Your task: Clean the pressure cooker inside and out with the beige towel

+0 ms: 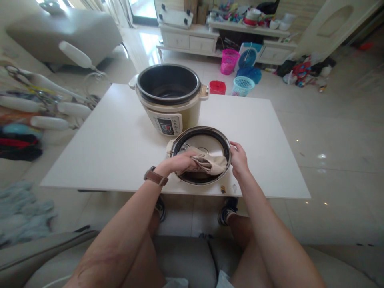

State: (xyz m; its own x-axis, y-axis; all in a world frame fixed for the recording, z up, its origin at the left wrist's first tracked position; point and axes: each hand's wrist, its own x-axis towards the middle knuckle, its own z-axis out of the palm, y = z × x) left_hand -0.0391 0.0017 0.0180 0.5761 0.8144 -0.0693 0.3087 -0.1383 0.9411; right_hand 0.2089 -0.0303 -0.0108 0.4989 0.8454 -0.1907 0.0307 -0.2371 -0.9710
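Observation:
A round pressure cooker lid (pixel 207 140) lies tilted with its metal underside facing me, low over the table's front part. My right hand (pixel 239 160) grips the lid's right rim, fingers closed around the edge. Inside the lid, my left hand (pixel 185 160) is closed on a beige cloth (pixel 214 164) that rests against the inner surface; some of its fingers are hidden by the cloth. Behind the lid stands the electric pressure cooker (pixel 189 114), uncovered, with a dark inner pot (pixel 168 84) and a control panel on its front.
The white table (pixel 255 136) carries the cooker, with two small stickers (pixel 223 189) near its front edge. Beyond it on the floor are a pink basket (pixel 229 62), a light blue basket (pixel 243 86) and a red container (pixel 217 87). A white lamp-like stand (pixel 75 54) is at left.

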